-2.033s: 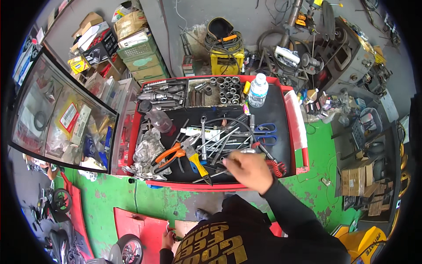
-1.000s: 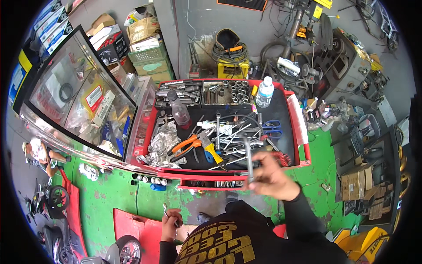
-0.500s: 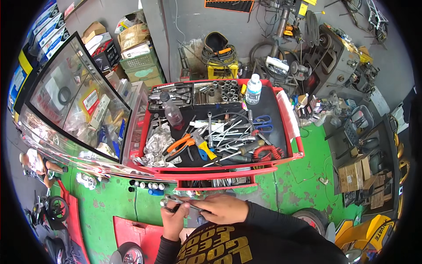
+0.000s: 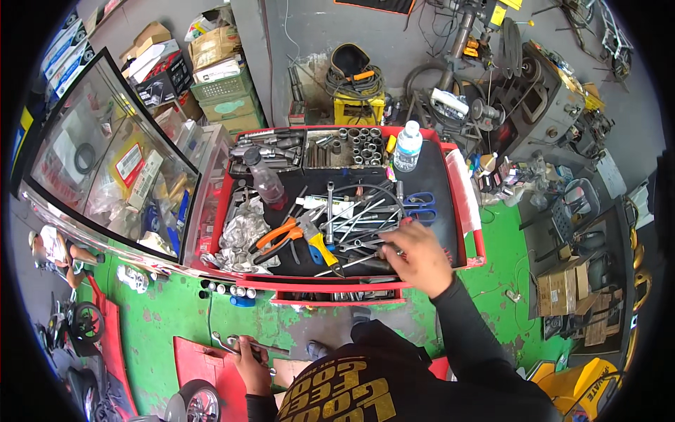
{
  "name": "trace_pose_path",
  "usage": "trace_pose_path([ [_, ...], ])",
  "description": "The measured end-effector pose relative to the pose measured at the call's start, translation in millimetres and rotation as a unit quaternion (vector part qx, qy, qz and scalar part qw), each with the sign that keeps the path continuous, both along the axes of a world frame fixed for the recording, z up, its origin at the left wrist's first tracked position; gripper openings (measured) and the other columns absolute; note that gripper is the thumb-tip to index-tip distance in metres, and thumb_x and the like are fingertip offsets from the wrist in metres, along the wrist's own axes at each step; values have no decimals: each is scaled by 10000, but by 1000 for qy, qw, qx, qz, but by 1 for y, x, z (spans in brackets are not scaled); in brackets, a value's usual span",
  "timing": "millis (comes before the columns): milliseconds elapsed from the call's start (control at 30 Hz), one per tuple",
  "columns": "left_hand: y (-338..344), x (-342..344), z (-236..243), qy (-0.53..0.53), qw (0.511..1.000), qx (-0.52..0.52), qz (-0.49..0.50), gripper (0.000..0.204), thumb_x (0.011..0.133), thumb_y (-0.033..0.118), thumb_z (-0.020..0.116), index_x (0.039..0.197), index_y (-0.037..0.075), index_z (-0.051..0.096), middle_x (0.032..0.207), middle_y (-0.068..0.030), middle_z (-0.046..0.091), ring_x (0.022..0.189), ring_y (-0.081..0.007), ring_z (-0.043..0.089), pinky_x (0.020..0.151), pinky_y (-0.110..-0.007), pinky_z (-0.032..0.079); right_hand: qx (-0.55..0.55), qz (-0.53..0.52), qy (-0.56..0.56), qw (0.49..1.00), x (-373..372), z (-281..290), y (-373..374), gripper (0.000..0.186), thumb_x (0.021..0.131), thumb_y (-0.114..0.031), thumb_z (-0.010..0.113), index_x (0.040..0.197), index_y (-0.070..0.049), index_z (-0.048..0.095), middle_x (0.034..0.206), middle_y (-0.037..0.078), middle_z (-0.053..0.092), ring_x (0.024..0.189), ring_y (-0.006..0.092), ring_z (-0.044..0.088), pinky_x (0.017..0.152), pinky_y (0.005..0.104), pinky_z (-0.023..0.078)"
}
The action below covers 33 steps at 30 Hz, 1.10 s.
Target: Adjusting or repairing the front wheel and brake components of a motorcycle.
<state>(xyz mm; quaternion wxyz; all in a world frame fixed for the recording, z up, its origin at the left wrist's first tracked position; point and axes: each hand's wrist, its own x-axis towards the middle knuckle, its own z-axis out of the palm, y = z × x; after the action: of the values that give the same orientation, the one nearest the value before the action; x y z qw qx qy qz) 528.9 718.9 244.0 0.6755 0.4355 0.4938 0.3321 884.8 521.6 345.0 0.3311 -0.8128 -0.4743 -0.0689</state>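
Note:
My left hand (image 4: 251, 363) is low in the picture, closed on metal wrenches (image 4: 267, 347). My right hand (image 4: 422, 261) reaches over the front right of the red tool cart (image 4: 475, 239), fingers bent among loose wrenches and thin tools (image 4: 355, 219); what they grip, if anything, is hidden. Left of it lie orange-handled pliers (image 4: 274, 236), yellow-and-blue pliers (image 4: 320, 253) and crumpled rags (image 4: 240, 232). Blue-handled scissors (image 4: 420, 207) lie behind the hand. Socket trays (image 4: 341, 151), a dark-capped bottle (image 4: 267, 184) and a water bottle (image 4: 408, 151) stand farther back.
A glass display case (image 4: 91, 165) adjoins the cart on the left; a seated person (image 4: 56, 250) is beyond it. Yellow equipment (image 4: 355, 109) stands behind the cart, machinery (image 4: 534, 105) at right rear, cardboard boxes (image 4: 562, 292) at right. Red panels (image 4: 204, 355) and a wheel (image 4: 204, 401) are lower left.
In the last half second my hands separated: the right went up to the loose tools, the left stayed low with the wrenches. A second ago my right hand held a wrench aloft.

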Motion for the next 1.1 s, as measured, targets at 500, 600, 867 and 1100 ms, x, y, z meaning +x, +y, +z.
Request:
trace_pose_path([
  [500, -19, 8, -22, -5, 993, -84, 89, 292, 1068, 356, 467, 914, 124, 555, 636, 21, 483, 465, -89, 452, 423, -223, 351, -106, 50, -1, 993, 97, 23, -17, 121, 810, -121, 722, 920, -78, 743, 851, 27, 664, 838, 223, 551, 805, 347, 429],
  [600, -21, 17, -24, -15, 993, -83, 78, 289, 1066, 357, 474, 915, 125, 556, 630, 23, 479, 465, -89, 453, 421, -221, 347, -137, 76, 14, 988, 87, 2, -14, 128, 812, -150, 730, 925, -91, 744, 866, 12, 649, 883, 215, 535, 838, 346, 402],
  [867, -25, 37, -18, -29, 994, -68, 81, 293, 1062, 368, 485, 918, 125, 558, 626, 21, 476, 464, -90, 449, 424, -220, 347, -99, 90, -33, 990, 81, -16, 8, 208, 840, -149, 690, 1040, -99, 717, 1016, 4, 639, 960, 223, 508, 870, 352, 375],
  [1100, -32, 43, -14, -45, 993, -59, 94, 303, 1058, 389, 489, 933, 121, 554, 625, 14, 475, 460, -94, 442, 425, -215, 345, -152, 96, -150, 972, 96, -28, 51, 159, 852, -163, 660, 1002, -115, 679, 995, 24, 630, 969, 240, 511, 875, 370, 385],
])
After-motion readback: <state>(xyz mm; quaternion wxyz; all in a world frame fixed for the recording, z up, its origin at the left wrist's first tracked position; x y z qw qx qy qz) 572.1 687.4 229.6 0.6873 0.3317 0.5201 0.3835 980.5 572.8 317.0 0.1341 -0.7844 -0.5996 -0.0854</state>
